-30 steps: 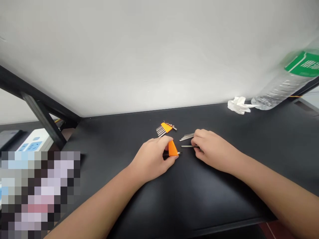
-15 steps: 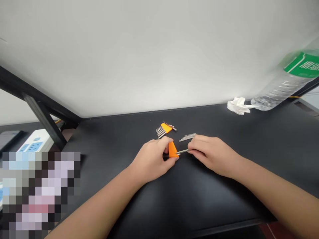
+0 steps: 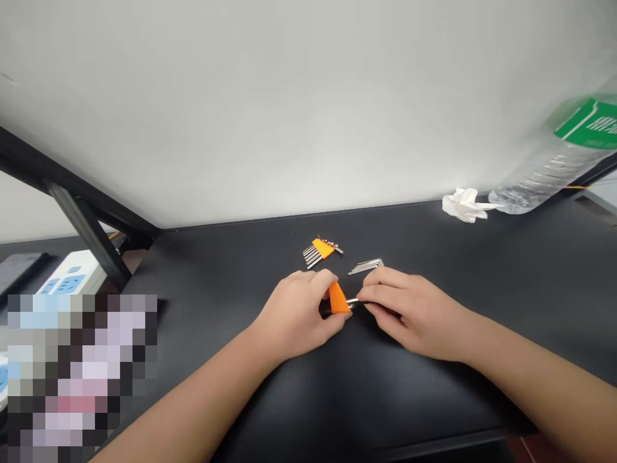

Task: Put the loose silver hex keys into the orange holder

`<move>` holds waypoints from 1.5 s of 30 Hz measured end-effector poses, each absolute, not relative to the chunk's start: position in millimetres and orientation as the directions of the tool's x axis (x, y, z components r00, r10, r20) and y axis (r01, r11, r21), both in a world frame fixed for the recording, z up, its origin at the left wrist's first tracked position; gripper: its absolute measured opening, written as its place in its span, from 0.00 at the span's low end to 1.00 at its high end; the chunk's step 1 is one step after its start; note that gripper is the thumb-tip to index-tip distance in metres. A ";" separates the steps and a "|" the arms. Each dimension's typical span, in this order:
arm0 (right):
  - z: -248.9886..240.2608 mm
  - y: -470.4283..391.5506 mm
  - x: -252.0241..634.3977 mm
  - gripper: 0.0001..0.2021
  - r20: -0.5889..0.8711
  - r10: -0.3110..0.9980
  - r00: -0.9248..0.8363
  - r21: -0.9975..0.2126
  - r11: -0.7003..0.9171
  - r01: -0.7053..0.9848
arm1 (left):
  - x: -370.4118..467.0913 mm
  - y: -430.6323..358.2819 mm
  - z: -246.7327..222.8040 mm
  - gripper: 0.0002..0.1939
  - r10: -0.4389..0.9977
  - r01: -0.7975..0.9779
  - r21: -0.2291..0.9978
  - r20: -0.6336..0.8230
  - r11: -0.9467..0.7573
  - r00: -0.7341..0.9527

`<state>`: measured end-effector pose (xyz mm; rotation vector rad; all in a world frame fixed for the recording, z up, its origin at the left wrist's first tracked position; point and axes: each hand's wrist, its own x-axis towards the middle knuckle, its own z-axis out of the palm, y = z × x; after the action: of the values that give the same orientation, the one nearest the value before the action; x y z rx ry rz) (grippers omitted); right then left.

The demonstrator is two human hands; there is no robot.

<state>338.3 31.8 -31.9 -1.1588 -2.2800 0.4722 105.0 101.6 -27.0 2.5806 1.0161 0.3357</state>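
Between the thumb and fingers of my left hand (image 3: 301,313) is an orange holder (image 3: 339,298), held above the black table. My right hand (image 3: 412,308) pinches a thin metal key (image 3: 353,300), whose end meets the right side of the holder. Most of the key is hidden by my fingers. Just beyond my right hand, several loose L-shaped metal keys (image 3: 365,265) lie side by side. A second orange holder (image 3: 323,248) with several metal keys through it rests farther back on the table.
A crumpled white tissue (image 3: 464,206) lies by the wall, beside a large clear bottle (image 3: 535,177) with a green label. White power strips (image 3: 72,276) and a black frame bar (image 3: 87,225) are at the left.
The orange holder has tilted and shifted slightly right and nearer in my left hand. My right fingers have come closer to it, and less of the key shows between them.
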 end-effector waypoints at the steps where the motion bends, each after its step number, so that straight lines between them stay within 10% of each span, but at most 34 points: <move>1: -31.2 30.5 336.2 0.10 0.297 0.821 -0.487 -0.576 0.561 0.595 | 105.5 100.7 -26.8 0.12 0.689 0.605 0.399 0.100 -0.689 0.718; 9: -38.5 29.8 324.5 0.18 0.202 0.855 -0.478 -0.846 0.398 0.355 | 107.8 94.2 -25.5 0.07 0.640 0.527 0.428 0.179 -0.735 0.747; 21: -40.0 38.6 328.1 0.03 0.130 0.890 -0.437 -0.773 0.367 0.517 | 104.8 95.4 -29.2 0.11 0.659 0.550 0.420 0.174 -0.722 0.732; 32: -54.0 61.4 364.3 0.08 0.208 0.930 -0.304 -0.263 0.353 0.898 | 104.0 100.2 -29.9 0.16 0.710 0.619 0.402 0.122 -0.674 0.694; 45: -50.5 60.4 356.4 0.10 0.188 0.943 -0.275 -0.208 0.312 0.927 | 102.7 101.5 -31.0 0.17 0.711 0.620 0.404 0.117 -0.672 0.694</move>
<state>356.4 60.4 -50.5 -1.6939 -2.3073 0.0825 102.7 101.5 -31.0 2.5714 1.0458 0.3798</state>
